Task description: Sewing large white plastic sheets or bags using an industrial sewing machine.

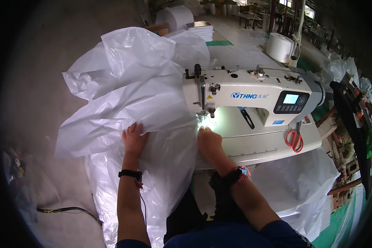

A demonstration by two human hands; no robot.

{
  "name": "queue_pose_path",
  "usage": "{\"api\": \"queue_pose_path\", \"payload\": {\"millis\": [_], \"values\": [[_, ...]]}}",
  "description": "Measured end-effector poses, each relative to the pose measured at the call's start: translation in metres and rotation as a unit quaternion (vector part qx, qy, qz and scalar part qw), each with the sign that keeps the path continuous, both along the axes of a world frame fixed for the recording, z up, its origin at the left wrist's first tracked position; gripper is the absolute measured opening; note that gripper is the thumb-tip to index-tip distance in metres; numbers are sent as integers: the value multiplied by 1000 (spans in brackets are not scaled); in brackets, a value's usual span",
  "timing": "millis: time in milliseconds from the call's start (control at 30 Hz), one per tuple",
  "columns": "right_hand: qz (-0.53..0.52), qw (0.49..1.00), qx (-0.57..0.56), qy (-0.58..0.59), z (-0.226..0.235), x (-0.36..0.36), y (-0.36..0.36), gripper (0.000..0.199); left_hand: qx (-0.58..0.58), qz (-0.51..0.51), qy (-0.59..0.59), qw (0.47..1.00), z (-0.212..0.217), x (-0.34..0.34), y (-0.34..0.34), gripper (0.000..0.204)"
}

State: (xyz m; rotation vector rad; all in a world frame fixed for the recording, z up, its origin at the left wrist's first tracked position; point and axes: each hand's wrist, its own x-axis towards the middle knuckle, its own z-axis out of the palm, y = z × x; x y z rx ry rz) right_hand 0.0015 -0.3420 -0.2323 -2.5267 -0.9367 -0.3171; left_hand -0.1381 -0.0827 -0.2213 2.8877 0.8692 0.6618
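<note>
Workshop floor (49, 70) is seen around a white sewing machine (246, 84). Just before the machine's lit needle area (203, 117), the fingers of the right hand (210, 142) are bunched; whether sheet is pinched cannot be told. Left of the machine, the left hand (135, 140) is laid, fingers spread, on a white plastic sheet (128, 99) draped up to the needle area. At the machine's front right, red-handled scissors (297, 133) are placed. Feeding for stitching is judged to be in hand; flat, even guiding is called for next.
</note>
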Motion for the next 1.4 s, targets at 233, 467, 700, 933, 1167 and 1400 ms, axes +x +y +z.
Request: {"api": "queue_pose_path", "payload": {"millis": [233, 467, 700, 933, 1167, 1400], "values": [[13, 1000, -18, 20, 3, 8, 4, 26, 10, -13, -36, 999, -6, -4, 9, 40], [25, 996, -76, 38, 4, 14, 5, 28, 20, -1, -42, 999, -4, -13, 18, 30], [25, 995, -54, 77, 13, 10, 2, 25, 244, 98, 32, 964, 60, -88, 58, 23], [23, 998, 57, 23, 13, -5, -12, 26, 384, 39, -75, 919, 193, -175, 4, 23], [88, 713, 321, 618, 16, -64, -69, 34, -175, -175, 266, 932, 146, -253, -162, 24], [122, 719, 247, 638, -42, -120, -84, 30, -338, -366, 408, 765, -18, -167, -270, 22]]}}
